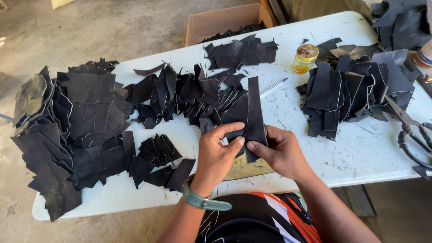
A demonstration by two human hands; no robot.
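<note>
Leather is being worked at the white table [351,157]: a long black strip [254,114] is held upright over the near edge, pinched between the left hand [217,155] and the right hand [280,150], thumbs and forefingers clamped on its lower end together with a smaller black piece, seemingly so the two can be lined up. Cut pieces are heaped in piles [76,130] to the left and right, kept within reach, while a small glue jar [305,58], a metal rod [273,87] and scissors [411,130] are left lying untouched nearby.
</note>
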